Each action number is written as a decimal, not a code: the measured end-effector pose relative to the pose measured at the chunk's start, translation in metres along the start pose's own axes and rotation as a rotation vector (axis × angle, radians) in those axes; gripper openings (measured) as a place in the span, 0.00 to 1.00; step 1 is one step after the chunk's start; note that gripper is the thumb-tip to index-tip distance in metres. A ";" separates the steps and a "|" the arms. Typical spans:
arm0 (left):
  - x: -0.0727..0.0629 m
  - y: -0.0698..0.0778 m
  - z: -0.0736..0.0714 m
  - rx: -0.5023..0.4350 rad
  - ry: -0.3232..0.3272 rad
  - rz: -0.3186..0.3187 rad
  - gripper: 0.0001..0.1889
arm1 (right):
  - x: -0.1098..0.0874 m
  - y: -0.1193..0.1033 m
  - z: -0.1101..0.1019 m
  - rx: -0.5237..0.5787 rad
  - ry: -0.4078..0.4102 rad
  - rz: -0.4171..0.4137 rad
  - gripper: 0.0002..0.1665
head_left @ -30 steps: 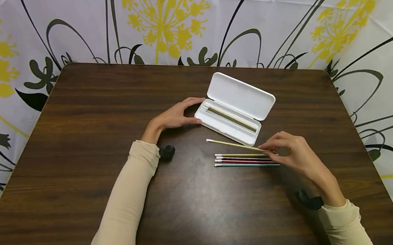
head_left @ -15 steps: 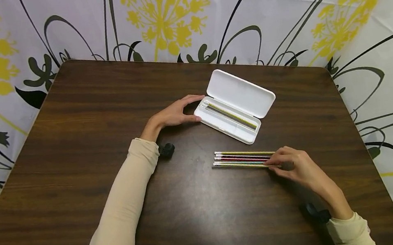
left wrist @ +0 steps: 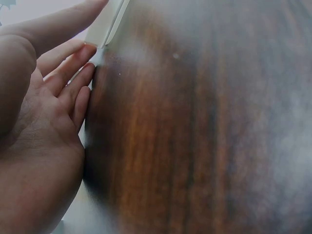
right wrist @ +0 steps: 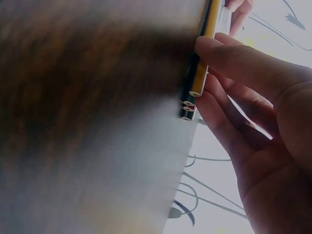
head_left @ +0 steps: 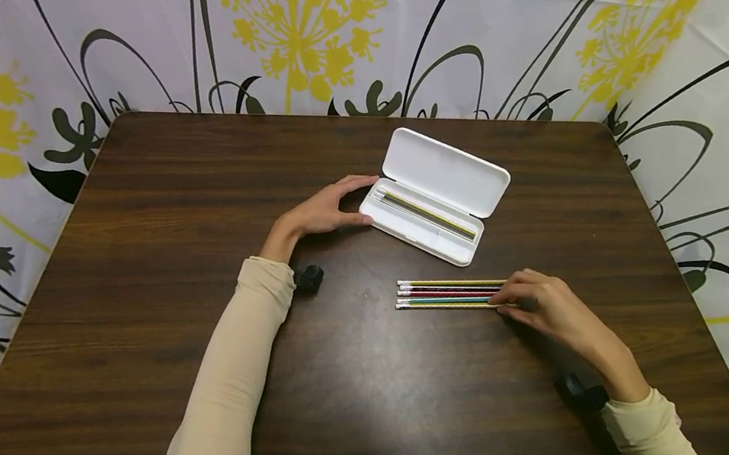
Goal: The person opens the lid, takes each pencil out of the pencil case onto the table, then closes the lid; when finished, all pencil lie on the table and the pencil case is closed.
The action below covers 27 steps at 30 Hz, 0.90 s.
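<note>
A white pencil case (head_left: 446, 172) lies open on the table, its lid folded back. Several pencils (head_left: 430, 216) rest inside its tray. My left hand (head_left: 324, 211) holds the case's left end between thumb and fingers; the left wrist view shows the hand (left wrist: 48, 107) against the case's edge (left wrist: 105, 29). In front of the case lies a row of pencils (head_left: 445, 291), red, dark and teal among them, erasers to the left. With thumb and fingertips my right hand (head_left: 547, 302) pinches a yellow striped pencil (right wrist: 200, 78) near its unsharpened end, along the row's near side.
The brown wood-grain table (head_left: 206, 179) carries the case and pencils. Behind and beside it hangs a white cloth (head_left: 158, 24) with yellow and dark flower prints. A black wrist camera (head_left: 308, 279) sits at the left wrist, close over the tabletop.
My right hand has carried the yellow pencil from beside the case over the row to its near side, then shifted it slightly into line. The left hand has stayed at the case.
</note>
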<state>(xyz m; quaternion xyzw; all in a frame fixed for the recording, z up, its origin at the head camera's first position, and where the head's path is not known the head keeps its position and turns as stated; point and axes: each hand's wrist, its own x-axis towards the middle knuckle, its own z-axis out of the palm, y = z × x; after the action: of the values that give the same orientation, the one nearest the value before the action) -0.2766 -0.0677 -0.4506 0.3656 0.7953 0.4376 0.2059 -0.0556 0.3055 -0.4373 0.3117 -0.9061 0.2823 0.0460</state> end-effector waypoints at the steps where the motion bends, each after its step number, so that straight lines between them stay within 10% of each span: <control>1: 0.000 0.000 0.000 0.002 0.001 0.003 0.40 | 0.000 0.000 0.000 0.001 0.000 0.000 0.16; 8: 0.001 -0.001 -0.001 0.003 -0.002 0.002 0.40 | 0.012 0.005 -0.010 0.105 0.016 0.094 0.16; 15: -0.002 -0.003 -0.001 0.006 0.007 -0.016 0.40 | 0.066 0.016 -0.020 0.138 0.182 0.260 0.14; 27: -0.001 -0.001 0.000 -0.014 -0.004 -0.016 0.40 | 0.106 0.024 -0.005 0.169 0.177 0.314 0.12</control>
<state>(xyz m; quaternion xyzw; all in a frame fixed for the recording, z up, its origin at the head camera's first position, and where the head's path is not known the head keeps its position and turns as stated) -0.2760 -0.0691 -0.4520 0.3586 0.7946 0.4409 0.2136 -0.1551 0.2663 -0.4169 0.1435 -0.9090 0.3875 0.0545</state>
